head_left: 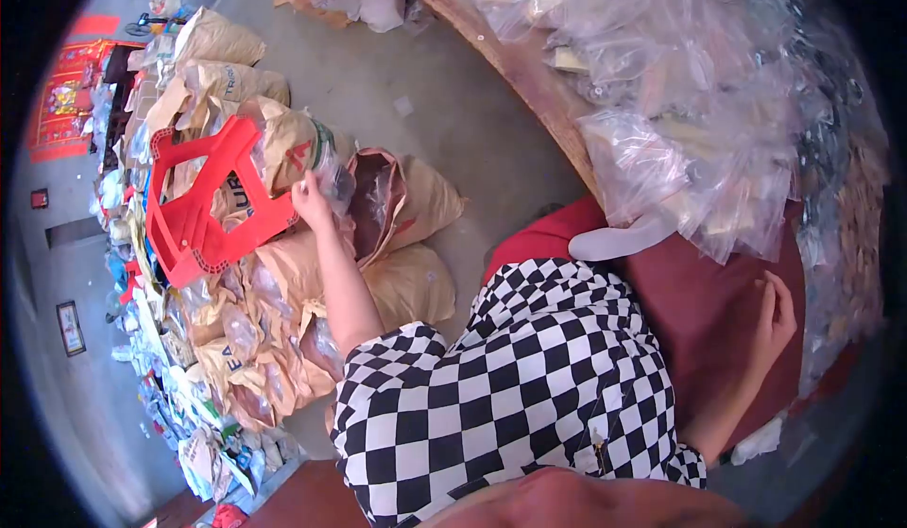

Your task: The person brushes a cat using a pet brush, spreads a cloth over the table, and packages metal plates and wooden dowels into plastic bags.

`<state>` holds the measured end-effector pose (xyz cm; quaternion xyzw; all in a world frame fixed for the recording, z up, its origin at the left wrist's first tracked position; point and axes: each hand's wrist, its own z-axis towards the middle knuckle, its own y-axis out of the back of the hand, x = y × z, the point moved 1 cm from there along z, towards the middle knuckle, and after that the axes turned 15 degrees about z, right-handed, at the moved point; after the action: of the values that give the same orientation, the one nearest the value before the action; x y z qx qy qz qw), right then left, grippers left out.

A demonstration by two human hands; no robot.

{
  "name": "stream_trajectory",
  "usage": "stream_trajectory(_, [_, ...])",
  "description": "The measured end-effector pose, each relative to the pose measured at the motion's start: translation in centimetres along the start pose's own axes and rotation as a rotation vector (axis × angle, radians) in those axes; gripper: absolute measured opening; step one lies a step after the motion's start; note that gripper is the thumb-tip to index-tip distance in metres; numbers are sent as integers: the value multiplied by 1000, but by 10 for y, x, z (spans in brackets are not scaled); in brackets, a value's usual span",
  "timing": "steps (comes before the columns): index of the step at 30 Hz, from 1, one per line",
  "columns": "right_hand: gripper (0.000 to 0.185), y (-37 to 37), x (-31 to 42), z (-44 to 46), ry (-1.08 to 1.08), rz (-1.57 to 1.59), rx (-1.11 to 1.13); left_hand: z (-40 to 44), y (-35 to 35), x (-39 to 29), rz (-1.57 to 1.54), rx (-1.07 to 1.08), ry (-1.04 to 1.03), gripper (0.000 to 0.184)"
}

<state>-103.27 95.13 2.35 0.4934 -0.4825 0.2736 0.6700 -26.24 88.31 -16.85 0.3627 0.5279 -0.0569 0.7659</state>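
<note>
My left hand (pixel 312 202) is stretched out over the brown paper sacks, its fingers closed on what looks like a clear plastic bag (pixel 336 184). Just beside this hand is the edge of a red plastic frame (pixel 222 183), like an upturned stool, lying tilted over the sacks; I cannot tell whether the hand touches it. Close by, an open brown sack (pixel 376 197) shows clear plastic inside. My right hand (pixel 777 313) hovers at or rests on my dark red trousers (pixel 704 339), fingers loosely bent and apart, holding nothing visible. Clear plastic bags (pixel 661 164) hang near it.
A big heap of clear bags (pixel 652 46) with pale pieces inside covers the brown-edged table (pixel 529 84). More filled sacks (pixel 269 339) and loose plastic (pixel 203 462) line the left side. Grey floor (pixel 406 75) runs between. A pale rounded object (pixel 624 239) lies by my lap.
</note>
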Motion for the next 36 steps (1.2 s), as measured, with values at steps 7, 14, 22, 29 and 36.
stream_trajectory(7, [23,32,-14,-7,-53,-92,-69,-25,-21,129,-221,63,570,33])
stream_trajectory(14, [23,72,-48,1,-150,-62,-254,-19,-71,127,-79,183,494,40])
stream_trajectory(22, [36,87,-88,105,171,-296,-230,-74,-142,-198,-85,186,-155,44])
stream_trajectory(29, [16,71,-101,182,143,-1004,-169,-230,-190,-387,-379,730,-875,36])
stream_trajectory(36, [18,111,-72,185,210,-621,-415,-391,-182,-461,-416,1481,-1618,30])
